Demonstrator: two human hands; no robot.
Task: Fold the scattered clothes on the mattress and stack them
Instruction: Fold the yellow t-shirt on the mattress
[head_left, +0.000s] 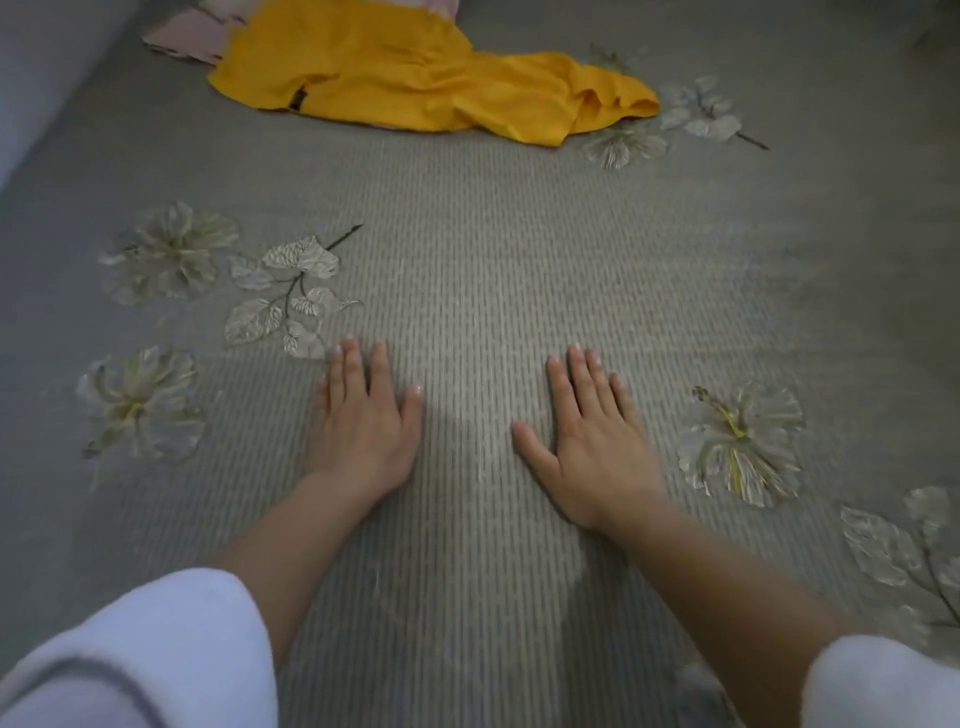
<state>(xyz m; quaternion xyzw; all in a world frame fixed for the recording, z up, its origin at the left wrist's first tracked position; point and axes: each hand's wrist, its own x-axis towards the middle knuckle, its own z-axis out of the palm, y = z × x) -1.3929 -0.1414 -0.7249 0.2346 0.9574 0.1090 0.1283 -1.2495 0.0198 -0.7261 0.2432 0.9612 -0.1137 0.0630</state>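
Observation:
A yellow garment (415, 73) lies crumpled at the far end of the mattress (467, 260), which wears a grey ribbed sheet printed with pale flowers. A pink garment (184, 39) pokes out from under the yellow one's left side. My left hand (363, 421) and my right hand (592, 431) rest flat, palms down, on the bare sheet near me, side by side with a gap between them. Both hold nothing, and their fingers are spread. The clothes lie well beyond my fingertips.
A pale wall or bed edge (41, 67) runs along the far left. My white sleeves (156, 660) fill the bottom corners. Printed flowers (743, 441) mark the sheet on both sides of my hands.

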